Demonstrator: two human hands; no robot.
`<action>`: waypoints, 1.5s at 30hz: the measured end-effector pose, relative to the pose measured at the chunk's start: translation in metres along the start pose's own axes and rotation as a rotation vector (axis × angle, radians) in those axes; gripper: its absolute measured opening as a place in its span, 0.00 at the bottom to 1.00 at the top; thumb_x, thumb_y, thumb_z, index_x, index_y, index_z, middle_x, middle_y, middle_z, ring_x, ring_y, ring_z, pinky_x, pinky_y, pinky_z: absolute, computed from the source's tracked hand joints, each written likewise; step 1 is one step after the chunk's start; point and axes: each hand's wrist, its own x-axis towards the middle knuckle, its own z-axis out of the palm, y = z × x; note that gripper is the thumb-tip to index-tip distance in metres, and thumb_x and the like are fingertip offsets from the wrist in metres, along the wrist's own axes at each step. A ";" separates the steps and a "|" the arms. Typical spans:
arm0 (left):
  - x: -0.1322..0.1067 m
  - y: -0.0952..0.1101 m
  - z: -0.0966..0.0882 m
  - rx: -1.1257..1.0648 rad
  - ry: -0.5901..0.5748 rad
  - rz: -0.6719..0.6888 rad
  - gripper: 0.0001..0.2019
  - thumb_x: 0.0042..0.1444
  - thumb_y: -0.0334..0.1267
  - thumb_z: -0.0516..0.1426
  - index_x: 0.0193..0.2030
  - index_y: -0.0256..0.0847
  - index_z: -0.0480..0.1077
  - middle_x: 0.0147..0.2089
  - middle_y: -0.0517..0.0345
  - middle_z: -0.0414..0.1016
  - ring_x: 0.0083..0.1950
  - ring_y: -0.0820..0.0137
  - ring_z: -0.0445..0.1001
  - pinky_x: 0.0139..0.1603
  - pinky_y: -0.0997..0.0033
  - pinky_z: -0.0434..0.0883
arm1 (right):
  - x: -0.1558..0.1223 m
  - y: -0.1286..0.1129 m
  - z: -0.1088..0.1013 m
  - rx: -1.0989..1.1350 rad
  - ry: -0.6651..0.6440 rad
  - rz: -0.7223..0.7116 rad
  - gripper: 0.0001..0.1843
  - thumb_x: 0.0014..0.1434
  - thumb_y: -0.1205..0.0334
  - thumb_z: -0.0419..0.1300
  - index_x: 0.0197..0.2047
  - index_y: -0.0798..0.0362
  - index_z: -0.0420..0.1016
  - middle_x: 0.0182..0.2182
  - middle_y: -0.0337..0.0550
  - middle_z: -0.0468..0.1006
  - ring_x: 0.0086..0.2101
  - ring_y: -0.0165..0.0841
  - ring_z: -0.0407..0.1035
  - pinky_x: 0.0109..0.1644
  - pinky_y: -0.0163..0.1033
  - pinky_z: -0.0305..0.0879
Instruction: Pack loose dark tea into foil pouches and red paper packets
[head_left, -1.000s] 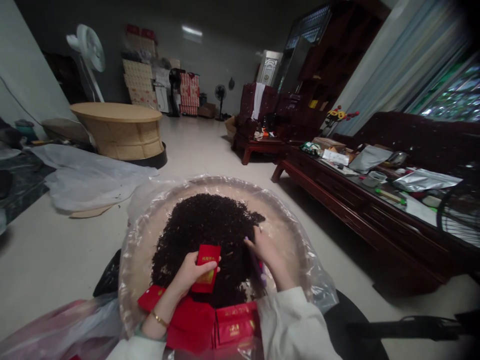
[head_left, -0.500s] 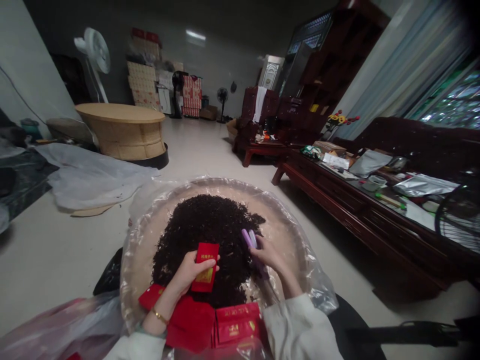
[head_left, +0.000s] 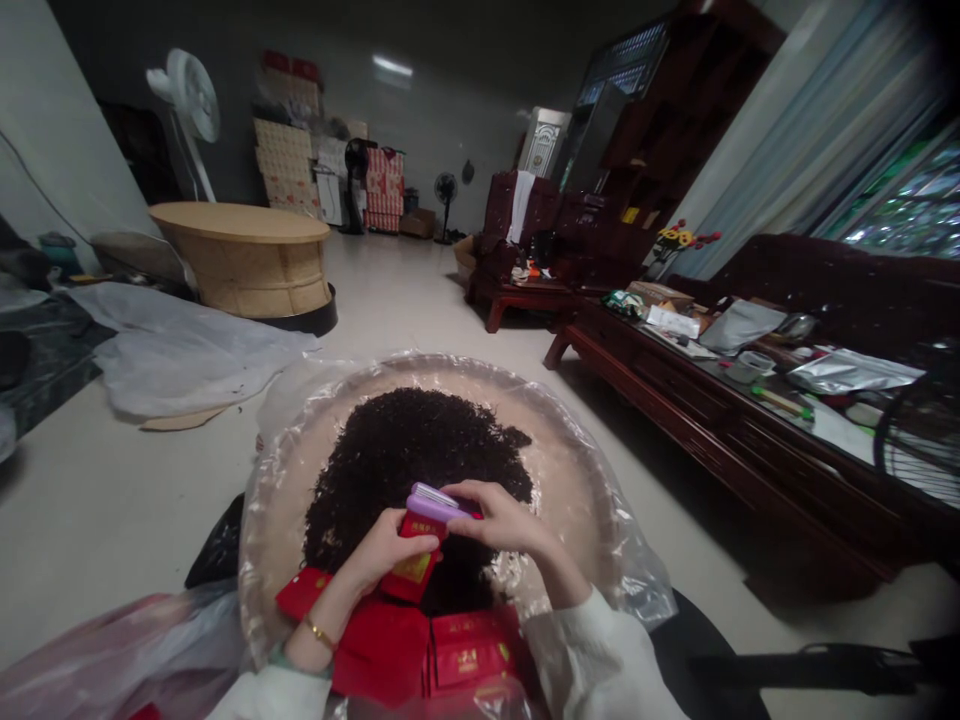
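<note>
A round tray [head_left: 577, 470] lined with clear plastic holds a big heap of dark loose tea leaves [head_left: 412, 445]. My left hand [head_left: 379, 555] is closed on a small red packet [head_left: 412, 565], held upright over the near part of the heap. My right hand [head_left: 506, 520] grips a purple scoop [head_left: 435, 503] and holds its end against the top of the red packet. More red packets [head_left: 465, 655] lie stacked at the tray's near rim, between my forearms.
A long dark wooden table [head_left: 720, 400] with silver bags and small items runs along the right. A round wooden table [head_left: 240, 255], a white standing fan [head_left: 187, 100] and a crumpled plastic sheet [head_left: 187, 355] are at the left. Dark wooden chairs stand at the back.
My right hand lifted the purple scoop out of the tea heap and swung it left to the mouth of the red packet. My left hand kept the packet in place.
</note>
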 end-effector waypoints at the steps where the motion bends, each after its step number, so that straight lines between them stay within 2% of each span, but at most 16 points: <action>1: 0.000 0.000 0.000 0.003 0.002 -0.003 0.25 0.33 0.45 0.71 0.37 0.32 0.75 0.30 0.50 0.82 0.32 0.61 0.80 0.38 0.64 0.74 | 0.001 -0.002 0.002 0.013 0.012 0.015 0.22 0.52 0.64 0.63 0.52 0.53 0.76 0.47 0.47 0.79 0.43 0.39 0.73 0.48 0.41 0.66; 8: 0.001 -0.003 -0.001 -0.030 -0.004 -0.007 0.25 0.34 0.47 0.71 0.36 0.32 0.74 0.30 0.49 0.81 0.32 0.61 0.80 0.35 0.66 0.74 | 0.005 -0.004 0.011 0.079 0.059 0.026 0.16 0.53 0.66 0.61 0.46 0.51 0.80 0.42 0.41 0.82 0.40 0.38 0.74 0.46 0.39 0.67; 12: 0.001 0.002 -0.001 -0.094 0.019 0.093 0.27 0.37 0.51 0.69 0.41 0.35 0.73 0.33 0.54 0.81 0.34 0.64 0.78 0.36 0.69 0.72 | 0.007 0.004 0.012 0.059 0.084 0.020 0.17 0.53 0.66 0.62 0.47 0.50 0.80 0.40 0.40 0.82 0.40 0.38 0.74 0.47 0.40 0.66; 16: 0.003 0.004 -0.001 -0.196 0.091 0.140 0.31 0.40 0.57 0.66 0.46 0.36 0.74 0.36 0.53 0.81 0.35 0.66 0.77 0.37 0.70 0.71 | 0.009 0.010 0.016 0.067 0.094 0.024 0.17 0.53 0.65 0.62 0.47 0.50 0.80 0.41 0.41 0.82 0.40 0.38 0.74 0.47 0.40 0.67; 20: 0.006 0.001 -0.001 -0.226 0.136 0.135 0.28 0.41 0.56 0.66 0.43 0.35 0.75 0.33 0.55 0.80 0.31 0.69 0.75 0.35 0.72 0.70 | 0.011 0.009 0.019 0.081 0.075 0.028 0.15 0.54 0.65 0.62 0.45 0.50 0.80 0.41 0.40 0.82 0.40 0.38 0.74 0.46 0.39 0.67; 25: 0.006 0.000 -0.002 -0.225 0.134 0.140 0.26 0.43 0.55 0.65 0.41 0.35 0.75 0.28 0.58 0.78 0.27 0.72 0.72 0.31 0.73 0.67 | 0.011 0.004 0.018 0.082 0.052 0.038 0.15 0.54 0.66 0.62 0.46 0.51 0.80 0.41 0.39 0.82 0.41 0.39 0.75 0.46 0.39 0.67; 39: 0.006 0.004 -0.003 -0.307 0.153 0.141 0.27 0.38 0.54 0.68 0.38 0.34 0.75 0.27 0.59 0.77 0.25 0.74 0.70 0.29 0.76 0.66 | 0.015 0.006 0.019 0.087 0.034 0.014 0.17 0.56 0.63 0.61 0.49 0.51 0.79 0.44 0.42 0.82 0.43 0.41 0.75 0.49 0.42 0.67; 45: 0.007 0.000 -0.005 -0.301 0.152 0.156 0.24 0.40 0.53 0.67 0.38 0.34 0.76 0.26 0.60 0.76 0.24 0.75 0.68 0.27 0.76 0.64 | 0.016 0.008 0.022 0.068 0.035 0.013 0.17 0.56 0.63 0.60 0.49 0.50 0.79 0.44 0.40 0.82 0.41 0.41 0.75 0.48 0.42 0.68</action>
